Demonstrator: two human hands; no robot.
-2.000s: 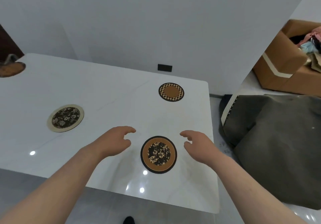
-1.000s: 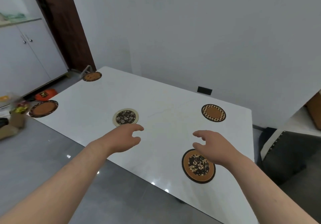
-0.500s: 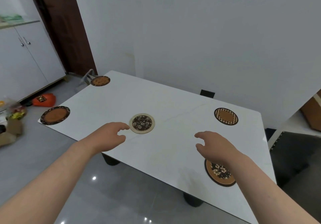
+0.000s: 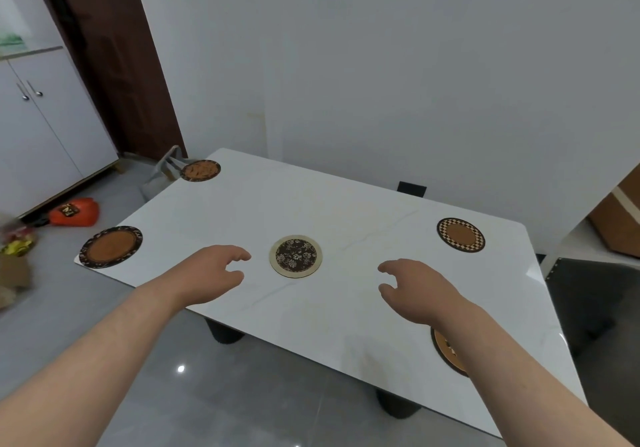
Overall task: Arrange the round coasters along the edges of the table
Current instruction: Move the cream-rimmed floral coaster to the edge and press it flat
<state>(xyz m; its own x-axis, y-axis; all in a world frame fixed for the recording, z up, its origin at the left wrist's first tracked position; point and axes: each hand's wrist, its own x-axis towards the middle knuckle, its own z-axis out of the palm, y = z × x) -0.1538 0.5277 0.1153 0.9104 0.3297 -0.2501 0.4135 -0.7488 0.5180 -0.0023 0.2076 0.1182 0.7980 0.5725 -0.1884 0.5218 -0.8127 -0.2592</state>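
Observation:
Several round coasters lie on the white table point(image 4: 346, 308). A cream-rimmed floral coaster point(image 4: 295, 256) sits toward the middle. A checkered-rim coaster point(image 4: 460, 235) is at the far right. A dark-rimmed brown coaster point(image 4: 110, 246) overhangs the left corner and another brown coaster point(image 4: 200, 170) lies at the far left corner. An orange coaster point(image 4: 445, 348) near the front edge is mostly hidden by my right forearm. My left hand point(image 4: 211, 273) hovers open just left of the floral coaster. My right hand point(image 4: 415, 290) hovers open to its right. Both hold nothing.
A white cabinet point(image 4: 45, 127) and dark door stand at the left. An orange item point(image 4: 74, 212) and clutter lie on the grey floor. A dark chair point(image 4: 595, 308) and a cardboard box point(image 4: 620, 228) are at the right. A grey stool sits behind the far left corner.
The view has swung left and back from the orange floral coaster. Both open hands have moved left, now flanking the cream-rimmed floral coaster.

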